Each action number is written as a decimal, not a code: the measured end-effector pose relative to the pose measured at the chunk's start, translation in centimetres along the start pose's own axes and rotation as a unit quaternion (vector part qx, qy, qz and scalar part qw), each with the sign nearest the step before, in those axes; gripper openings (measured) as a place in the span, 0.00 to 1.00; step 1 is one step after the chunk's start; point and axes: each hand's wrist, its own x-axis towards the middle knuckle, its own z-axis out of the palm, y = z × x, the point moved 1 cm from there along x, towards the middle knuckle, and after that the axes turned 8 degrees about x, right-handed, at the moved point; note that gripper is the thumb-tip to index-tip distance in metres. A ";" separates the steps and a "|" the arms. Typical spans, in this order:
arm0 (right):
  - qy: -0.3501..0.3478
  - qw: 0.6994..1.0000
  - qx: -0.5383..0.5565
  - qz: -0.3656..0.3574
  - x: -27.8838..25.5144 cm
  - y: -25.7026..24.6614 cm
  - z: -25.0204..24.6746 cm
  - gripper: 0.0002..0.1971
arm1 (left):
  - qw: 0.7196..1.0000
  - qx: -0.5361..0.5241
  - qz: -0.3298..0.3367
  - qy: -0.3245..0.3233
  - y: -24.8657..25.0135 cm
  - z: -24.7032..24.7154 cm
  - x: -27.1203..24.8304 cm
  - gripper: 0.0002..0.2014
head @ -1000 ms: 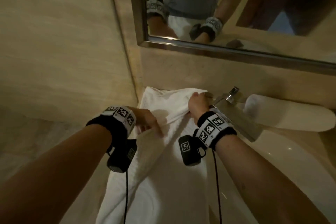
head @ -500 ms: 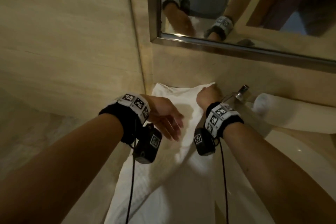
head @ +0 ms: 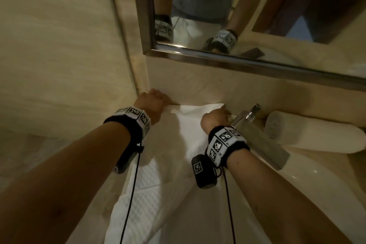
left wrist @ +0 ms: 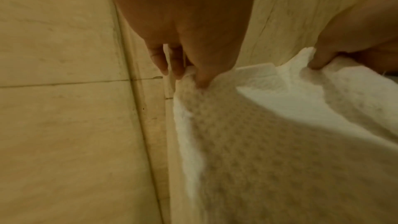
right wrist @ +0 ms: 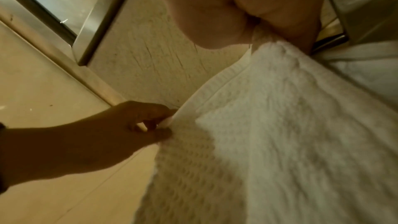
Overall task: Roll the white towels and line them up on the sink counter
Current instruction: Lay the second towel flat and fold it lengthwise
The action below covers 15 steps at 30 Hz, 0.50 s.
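Observation:
A white waffle-textured towel (head: 150,190) lies lengthwise on the beige counter, its far edge against the back wall. My left hand (head: 153,103) pinches the towel's far left corner (left wrist: 193,81), thumb on top. My right hand (head: 215,119) grips the far right corner (right wrist: 269,48) beside the faucet. In the right wrist view the left hand (right wrist: 150,122) shows pinching the hem. A rolled white towel (head: 313,134) lies on the counter to the right, behind the faucet.
A chrome faucet (head: 257,134) stands just right of my right hand. The white sink basin (head: 297,194) curves below it. A framed mirror (head: 237,53) hangs above the back wall. A tiled side wall (head: 59,55) closes off the left.
My left hand left the middle of the towel and reached to the far left corner, which it now pinches. My right hand stayed at the far right corner.

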 end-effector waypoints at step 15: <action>-0.035 0.953 -0.301 0.008 1.7 -1.4 2.2 0.26 | 0.953 -0.193 -0.218 -0.087 -1.6 -1.4 0.7 0.17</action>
